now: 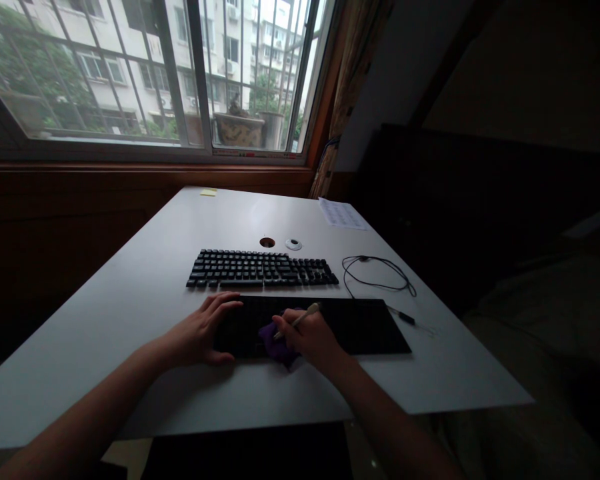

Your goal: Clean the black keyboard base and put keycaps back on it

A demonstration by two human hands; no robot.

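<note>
A long black keyboard base (365,327) lies flat on the white table in front of me. My left hand (205,330) braces its left end, fingers over the far edge and thumb at the near edge. In my right hand (305,331) is a slim, light-coloured pen-like stick (300,317), held slanted like a pen. Its lower tip presses toward a bunched purple cloth (279,347) on the base, under my fingers. Just behind the base, rows of black keycaps (250,267) sit laid out in keyboard order. Details on the dark base cannot be made out.
On the right, a coiled black cable (380,287) and a small tool with a black handle and wire end (406,319) lie on the table (130,267). Farther back are a cable hole (267,243), its round cover (293,245), a printed sheet (343,215) and yellow notes (209,192).
</note>
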